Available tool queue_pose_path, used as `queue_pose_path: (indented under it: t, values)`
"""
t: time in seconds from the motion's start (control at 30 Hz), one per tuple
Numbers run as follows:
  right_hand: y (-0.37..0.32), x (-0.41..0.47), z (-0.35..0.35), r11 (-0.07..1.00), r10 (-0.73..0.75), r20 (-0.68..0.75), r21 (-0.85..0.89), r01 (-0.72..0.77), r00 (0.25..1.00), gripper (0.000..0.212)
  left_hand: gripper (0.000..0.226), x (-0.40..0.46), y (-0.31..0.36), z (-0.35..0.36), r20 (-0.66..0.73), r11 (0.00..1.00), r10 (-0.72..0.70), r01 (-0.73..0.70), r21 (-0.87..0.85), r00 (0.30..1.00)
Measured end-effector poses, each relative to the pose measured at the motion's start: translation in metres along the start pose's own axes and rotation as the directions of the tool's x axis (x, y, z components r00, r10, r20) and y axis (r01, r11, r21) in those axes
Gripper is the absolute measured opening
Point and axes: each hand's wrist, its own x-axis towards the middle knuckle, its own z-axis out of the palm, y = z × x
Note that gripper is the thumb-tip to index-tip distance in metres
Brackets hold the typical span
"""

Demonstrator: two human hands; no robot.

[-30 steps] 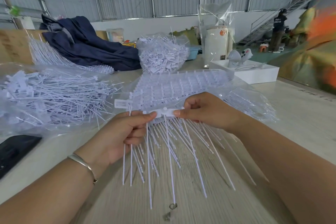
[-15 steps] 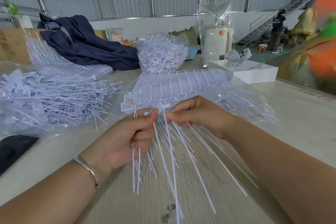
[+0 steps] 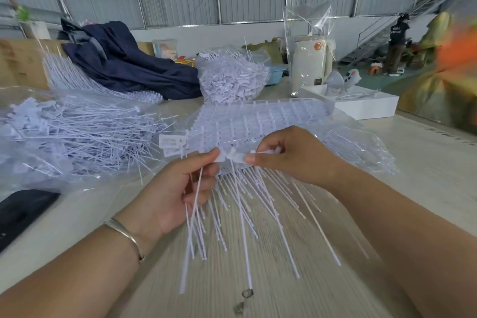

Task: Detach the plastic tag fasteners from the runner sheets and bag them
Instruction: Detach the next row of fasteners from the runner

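Observation:
A white runner sheet (image 3: 233, 157) of plastic tag fasteners hangs between my hands above the table, its thin stems (image 3: 245, 214) fanning down toward me. My left hand (image 3: 178, 188) pinches the sheet's left end with thumb and forefinger and grips a few loose fasteners in its curled fingers. My right hand (image 3: 289, 155) pinches the right end of the strip. A stack of more runner sheets (image 3: 258, 121) lies on clear plastic just behind my hands. At the left, a clear bag (image 3: 64, 137) holds a heap of detached fasteners.
A second bag of white pieces (image 3: 232, 77) stands behind the stack. A dark blue cloth (image 3: 124, 64), a white tray (image 3: 361, 104), a tall clear-wrapped white container (image 3: 309, 64) and a black phone (image 3: 20, 212) sit around the table. A person (image 3: 396, 44) stands far right.
My hands came close together half a second ago and have now drawn apart again, stretching the strip between them. More loose stems hang from my left hand.

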Motion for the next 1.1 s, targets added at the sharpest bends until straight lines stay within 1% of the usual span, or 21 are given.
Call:
queue_pose_path:
  t: [0.1,0.23,0.33,0.4,0.47,0.53,0.63,0.7,0.77,0.8,0.87,0.9,0.93,0.97,1.0,1.03,1.07,1.1]
  values:
    - [0.001,0.0,-0.005,0.999,0.02,-0.003,-0.029,-0.02,1.0,0.033,0.022,0.002,-0.002,-0.002,0.001,0.996,-0.012,0.012,0.094,1.0]
    - [0.0,-0.002,-0.006,0.995,0.064,0.044,0.079,-0.067,0.997,0.022,0.025,0.002,-0.001,-0.002,-0.023,0.986,-0.01,0.013,0.164,1.0]
    - [-0.002,-0.003,-0.005,0.99,0.073,0.062,0.114,-0.08,0.995,0.025,0.027,0.001,-0.001,0.0,-0.062,0.977,0.01,0.003,0.213,0.998]
    - [-0.003,-0.003,-0.004,0.991,0.082,0.065,0.103,-0.089,0.994,0.03,0.027,0.0,-0.002,0.002,-0.096,0.962,0.079,-0.051,0.268,0.992]
    - [-0.005,-0.003,-0.002,0.994,0.097,0.049,0.043,-0.099,0.994,0.033,0.033,-0.001,-0.003,0.005,-0.124,0.947,0.168,-0.126,0.295,0.978]
    - [-0.006,-0.003,-0.001,0.996,0.094,0.03,-0.012,-0.094,0.995,0.034,0.038,-0.001,-0.004,0.009,-0.141,0.928,0.224,-0.167,0.333,0.964]
    - [-0.008,-0.004,0.002,0.996,0.07,0.028,-0.049,-0.069,0.997,0.038,0.036,-0.001,-0.006,0.011,-0.157,0.861,0.308,-0.205,0.465,0.938]
    - [-0.01,-0.004,0.002,0.995,0.065,0.038,-0.082,-0.062,0.997,0.041,0.033,0.0,-0.008,0.012,-0.153,0.828,0.344,-0.222,0.515,0.926]
    - [-0.012,-0.005,0.003,0.989,0.063,0.059,-0.134,-0.055,0.996,0.044,0.027,-0.001,-0.009,0.014,-0.156,0.803,0.364,-0.224,0.553,0.918]
    - [-0.013,-0.005,0.003,0.984,0.061,0.071,-0.17,-0.048,0.996,0.044,0.021,-0.001,-0.009,0.013,-0.169,0.774,0.391,-0.224,0.593,0.905]
    - [-0.015,-0.007,0.003,0.975,0.052,0.1,-0.222,-0.028,0.994,0.044,0.017,0.002,-0.01,0.008,-0.226,0.661,0.479,-0.18,0.728,0.848]
    - [-0.016,-0.007,0.002,0.974,0.046,0.11,-0.226,-0.02,0.993,0.044,0.019,0.004,-0.009,0.003,-0.264,0.626,0.514,-0.147,0.766,0.816]
    - [-0.015,-0.008,0.001,0.978,0.038,0.109,-0.21,-0.014,0.993,0.043,0.023,0.005,-0.008,-0.002,-0.311,0.644,0.519,-0.125,0.755,0.796]
    - [-0.014,-0.007,-0.001,0.984,0.03,0.097,-0.175,-0.013,0.995,0.042,0.027,0.004,-0.005,-0.007,-0.352,0.714,0.481,-0.125,0.689,0.803]
    - [-0.012,-0.007,-0.003,0.991,0.021,0.078,-0.134,-0.01,0.997,0.041,0.032,0.003,-0.001,-0.011,-0.376,0.809,0.405,-0.134,0.573,0.833]
    - [-0.01,-0.006,-0.005,0.995,0.008,0.051,-0.101,-0.003,0.999,0.042,0.036,0.003,0.001,-0.014,-0.372,0.886,0.32,-0.136,0.443,0.871]
    - [-0.008,-0.005,-0.005,0.996,-0.006,0.024,-0.089,0.008,1.0,0.042,0.04,0.003,0.003,-0.014,-0.352,0.93,0.254,-0.129,0.343,0.901]
    - [-0.006,-0.004,-0.005,0.996,-0.016,0.004,-0.091,0.016,1.0,0.041,0.041,0.004,0.003,-0.013,-0.331,0.951,0.204,-0.106,0.291,0.921]
